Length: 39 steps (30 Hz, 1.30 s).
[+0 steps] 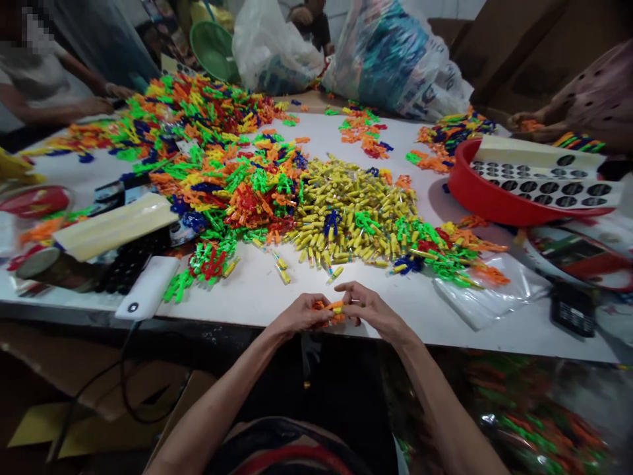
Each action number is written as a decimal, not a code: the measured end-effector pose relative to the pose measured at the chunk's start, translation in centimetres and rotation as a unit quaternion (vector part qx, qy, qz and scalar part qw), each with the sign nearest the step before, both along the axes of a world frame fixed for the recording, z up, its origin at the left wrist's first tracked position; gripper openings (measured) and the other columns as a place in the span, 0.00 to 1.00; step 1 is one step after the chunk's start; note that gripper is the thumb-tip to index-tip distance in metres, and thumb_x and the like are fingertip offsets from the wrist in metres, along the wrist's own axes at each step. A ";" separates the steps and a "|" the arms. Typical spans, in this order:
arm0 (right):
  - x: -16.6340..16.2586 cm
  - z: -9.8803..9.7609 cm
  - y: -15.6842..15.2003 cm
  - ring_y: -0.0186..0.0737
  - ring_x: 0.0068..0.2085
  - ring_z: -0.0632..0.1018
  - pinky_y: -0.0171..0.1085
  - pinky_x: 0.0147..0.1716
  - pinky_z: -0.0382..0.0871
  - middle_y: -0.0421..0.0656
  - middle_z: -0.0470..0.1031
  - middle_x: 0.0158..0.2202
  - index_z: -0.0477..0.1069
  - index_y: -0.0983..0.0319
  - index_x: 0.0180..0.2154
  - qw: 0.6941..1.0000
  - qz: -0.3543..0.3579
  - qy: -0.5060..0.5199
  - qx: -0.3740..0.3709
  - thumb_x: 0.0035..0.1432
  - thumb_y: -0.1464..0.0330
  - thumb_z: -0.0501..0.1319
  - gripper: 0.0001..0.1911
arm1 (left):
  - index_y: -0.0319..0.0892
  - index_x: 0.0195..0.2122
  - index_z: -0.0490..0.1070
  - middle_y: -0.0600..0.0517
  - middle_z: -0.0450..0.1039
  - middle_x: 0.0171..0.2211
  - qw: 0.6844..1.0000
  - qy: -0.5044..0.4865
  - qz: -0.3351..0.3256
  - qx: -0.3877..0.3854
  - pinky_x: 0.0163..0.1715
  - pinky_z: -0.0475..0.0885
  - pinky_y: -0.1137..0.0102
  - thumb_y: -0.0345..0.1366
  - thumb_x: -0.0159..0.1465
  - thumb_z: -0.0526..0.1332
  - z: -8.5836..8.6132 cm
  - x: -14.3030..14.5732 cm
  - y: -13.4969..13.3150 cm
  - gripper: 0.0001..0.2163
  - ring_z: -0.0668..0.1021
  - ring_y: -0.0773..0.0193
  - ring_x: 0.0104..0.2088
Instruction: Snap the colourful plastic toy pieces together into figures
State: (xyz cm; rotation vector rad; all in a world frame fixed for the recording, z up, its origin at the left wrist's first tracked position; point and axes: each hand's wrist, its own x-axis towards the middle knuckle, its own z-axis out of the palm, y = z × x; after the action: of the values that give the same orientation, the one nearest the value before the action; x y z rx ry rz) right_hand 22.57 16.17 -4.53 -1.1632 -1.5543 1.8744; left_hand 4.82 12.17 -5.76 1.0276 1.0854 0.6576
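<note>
At the table's near edge, my left hand is closed around an orange plastic figure. My right hand meets it from the other side, its thumb and finger pinching a small yellow piece against the orange plastic. Just beyond my hands lies a heap of small yellow tubes in clear wrap. A blue figure and a green figure rest on that heap. Left of it rises a pile of mixed orange, green, red and blue plastic figures.
A white power bank with a cable lies left, near a cream roll. On the right are a red basin holding sticker sheets, a clear plastic bag and a black phone-like device. Other people sit at the far left and right.
</note>
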 end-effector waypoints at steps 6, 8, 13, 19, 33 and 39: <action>9.7 0.3 3.8 0.42 0.31 0.72 0.42 0.31 0.66 0.46 0.72 0.31 0.71 0.62 0.38 0.947 -0.247 -0.129 0.162 0.42 0.57 0.64 0.21 | 0.42 0.47 0.67 0.49 0.72 0.39 0.925 0.302 0.103 0.207 0.29 0.68 0.71 0.39 0.59 0.57 0.8 -4.1 1.8 0.16 0.73 0.66 0.30; 12.2 0.2 5.5 0.49 0.37 0.73 0.48 0.37 0.65 0.51 0.72 0.36 0.72 0.63 0.38 0.851 -0.353 -0.268 0.282 0.44 0.58 0.62 0.20 | 0.43 0.45 0.69 0.47 0.71 0.44 0.827 0.481 0.131 0.260 0.39 0.67 0.66 0.31 0.60 0.53 1.0 -7.1 3.0 0.13 0.73 0.60 0.39; 5.9 -1.0 6.0 0.46 0.38 0.73 0.44 0.39 0.66 0.50 0.73 0.39 0.72 0.62 0.38 0.820 -0.224 -0.352 0.391 0.50 0.65 0.56 0.13 | 0.44 0.46 0.70 0.45 0.68 0.51 0.666 0.681 0.059 0.298 0.46 0.62 0.60 0.24 0.60 0.48 0.5 -11.4 7.2 0.18 0.68 0.54 0.51; -6.2 -1.9 4.1 0.46 0.39 0.75 0.39 0.35 0.63 0.48 0.72 0.41 0.67 0.62 0.41 0.822 -0.029 -0.467 0.325 0.56 0.64 0.55 0.13 | 0.34 0.44 0.68 0.36 0.72 0.40 0.668 0.701 0.161 0.193 0.41 0.66 0.62 0.45 0.60 0.54 -0.1 -10.6 12.2 0.19 0.72 0.49 0.46; -2.8 -3.3 3.4 0.37 0.26 0.71 0.36 0.27 0.61 0.41 0.71 0.24 0.71 0.62 0.30 0.962 -0.224 -0.107 0.118 0.45 0.59 0.61 0.14 | 0.39 0.26 0.68 0.50 0.72 0.24 0.879 0.292 0.358 0.115 0.28 0.67 0.70 0.36 0.51 0.62 0.0 -7.6 9.3 0.06 0.76 0.61 0.29; -5.0 -1.3 1.1 0.31 0.21 0.68 0.33 0.23 0.60 0.39 0.71 0.21 0.74 0.65 0.32 0.961 -0.220 0.159 -0.046 0.39 0.61 0.68 0.17 | 0.36 0.28 0.71 0.50 0.74 0.26 0.921 -0.159 0.355 -0.010 0.26 0.70 0.72 0.41 0.46 0.68 1.2 -3.8 4.6 0.15 0.76 0.66 0.27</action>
State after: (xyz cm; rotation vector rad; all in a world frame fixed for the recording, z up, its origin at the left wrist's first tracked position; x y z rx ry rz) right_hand 17.60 17.24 -5.78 -1.0730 -0.9521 1.7348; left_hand 0.97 16.72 -4.51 0.4542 1.1613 1.3430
